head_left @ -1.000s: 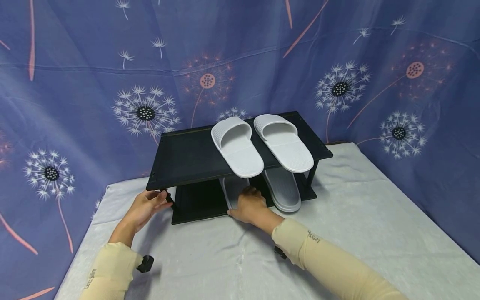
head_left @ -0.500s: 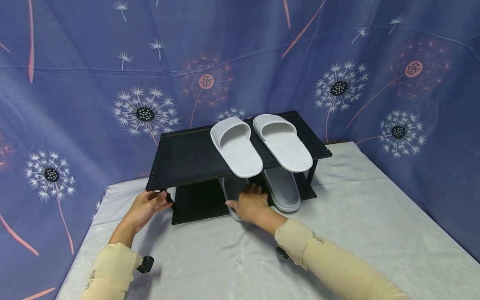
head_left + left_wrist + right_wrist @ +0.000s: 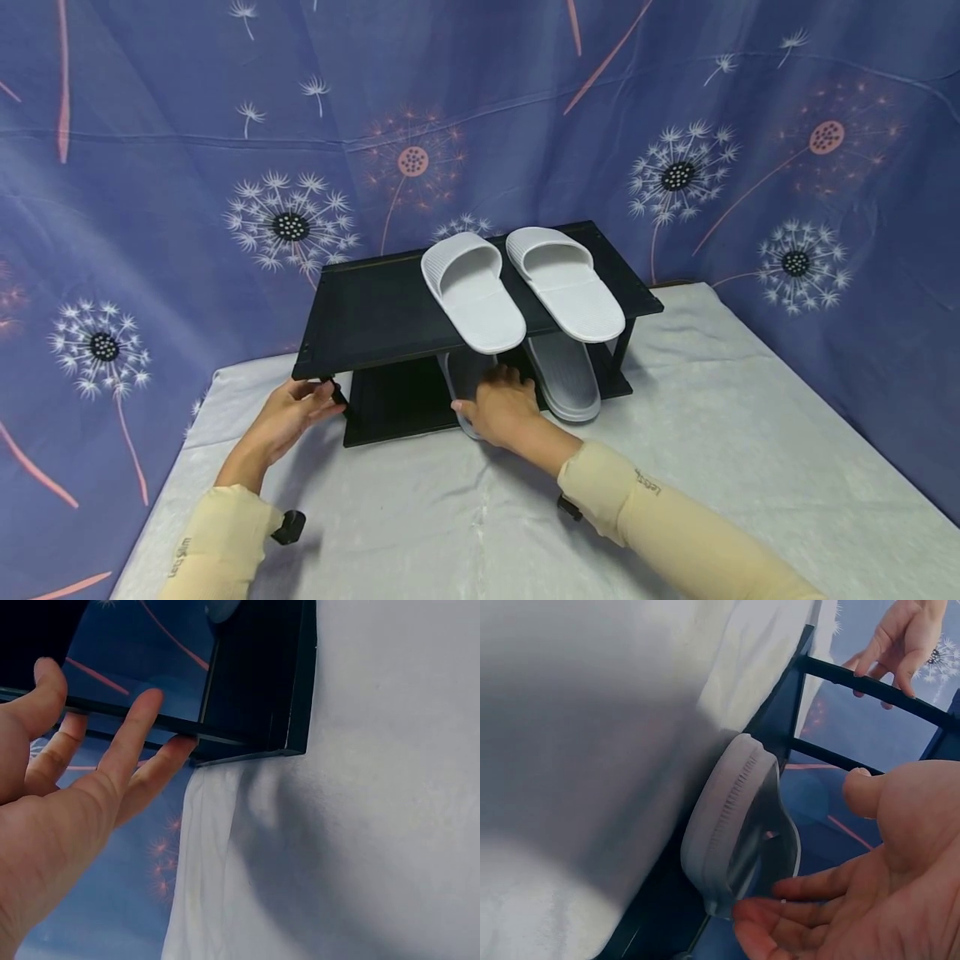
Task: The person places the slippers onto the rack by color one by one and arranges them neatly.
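A two-tier black shoe rack (image 3: 375, 321) stands on a white cloth. My left hand (image 3: 288, 417) holds its left front post (image 3: 169, 722), thumb on one side and fingers on the other. My right hand (image 3: 506, 412) is at the lower tier, over the heel end of a grey slipper (image 3: 463, 379). In the right wrist view, its relaxed fingers (image 3: 810, 885) lie against or close beside the slipper's edge; contact is unclear. Another grey slipper (image 3: 567, 387) lies to its right. Both stick out slightly at the front, their toe ends hidden under the top tier.
Two white slippers (image 3: 480, 304) sit side by side on the top tier, heels over the front edge. A blue dandelion-print curtain (image 3: 480, 100) hangs close behind the rack. White cloth (image 3: 420, 517) spreads in front and to the right (image 3: 750, 417).
My right thumb has lifted off the left grey slipper's heel edge and the fingers have loosened, uncovering more of the heel. The left hand has stayed at the post.
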A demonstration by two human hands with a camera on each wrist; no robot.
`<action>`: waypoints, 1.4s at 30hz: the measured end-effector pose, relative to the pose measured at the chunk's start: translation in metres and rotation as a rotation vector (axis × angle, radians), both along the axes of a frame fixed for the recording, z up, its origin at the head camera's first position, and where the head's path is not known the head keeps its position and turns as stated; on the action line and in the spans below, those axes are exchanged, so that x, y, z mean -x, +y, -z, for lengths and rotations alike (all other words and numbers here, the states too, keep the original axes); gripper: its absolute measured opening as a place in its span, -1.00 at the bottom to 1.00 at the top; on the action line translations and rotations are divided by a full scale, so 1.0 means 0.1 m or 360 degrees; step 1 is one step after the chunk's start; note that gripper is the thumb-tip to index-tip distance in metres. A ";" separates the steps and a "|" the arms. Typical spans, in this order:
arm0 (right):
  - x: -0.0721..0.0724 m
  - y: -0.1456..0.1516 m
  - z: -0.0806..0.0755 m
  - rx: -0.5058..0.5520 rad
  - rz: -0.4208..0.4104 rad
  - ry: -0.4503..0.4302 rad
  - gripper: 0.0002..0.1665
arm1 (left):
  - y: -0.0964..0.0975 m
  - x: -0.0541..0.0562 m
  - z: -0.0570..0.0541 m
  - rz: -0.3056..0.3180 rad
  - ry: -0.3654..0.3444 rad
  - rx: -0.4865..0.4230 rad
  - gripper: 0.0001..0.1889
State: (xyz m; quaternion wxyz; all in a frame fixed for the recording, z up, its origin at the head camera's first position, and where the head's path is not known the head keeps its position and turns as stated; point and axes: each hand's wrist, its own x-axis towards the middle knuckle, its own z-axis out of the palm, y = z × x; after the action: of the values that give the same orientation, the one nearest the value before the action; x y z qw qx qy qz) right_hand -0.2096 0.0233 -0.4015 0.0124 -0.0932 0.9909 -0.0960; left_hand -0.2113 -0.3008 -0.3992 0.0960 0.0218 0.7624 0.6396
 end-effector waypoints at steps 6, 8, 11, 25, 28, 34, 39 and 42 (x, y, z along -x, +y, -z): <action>-0.05 0.06 -0.03 0.0064 -0.0076 0.0026 -0.20 | -0.05 0.01 0.03 0.0036 0.0038 -0.0130 -0.58; -0.06 0.08 -0.04 0.0061 -0.0085 0.0053 -0.23 | -0.07 0.02 0.04 0.0057 0.0048 -0.0126 -0.53; -0.08 0.11 -0.04 0.0048 -0.0087 0.0105 -0.25 | -0.10 0.02 0.03 0.0072 0.0049 -0.0078 -0.48; -0.13 0.25 -0.13 0.0221 -0.0189 0.0221 -0.56 | -0.18 -0.02 0.00 -0.0220 0.0126 0.0231 -0.54; -0.12 0.36 -0.15 0.0261 -0.0169 0.0231 -0.58 | -0.18 -0.02 -0.01 -0.0285 0.0152 0.0278 -0.55; -0.11 0.62 -0.19 0.0248 -0.0118 0.0233 -0.59 | -0.18 -0.03 -0.03 -0.0339 0.0198 0.0439 -0.55; -0.10 0.92 -0.23 0.0288 -0.0085 0.0238 -0.62 | -0.17 -0.02 -0.04 -0.0429 0.0233 0.0631 -0.56; -0.09 1.13 -0.27 0.0302 -0.0065 0.0253 -0.63 | -0.17 -0.02 -0.04 -0.0472 0.0234 0.0734 -0.55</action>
State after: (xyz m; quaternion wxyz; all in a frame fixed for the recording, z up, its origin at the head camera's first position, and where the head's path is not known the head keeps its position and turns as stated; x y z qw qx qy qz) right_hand -0.2007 0.1360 -0.3748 -0.0731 -0.1216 0.9731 -0.1814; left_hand -0.2094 -0.3177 -0.3952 -0.0516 -0.0662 0.8876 0.4529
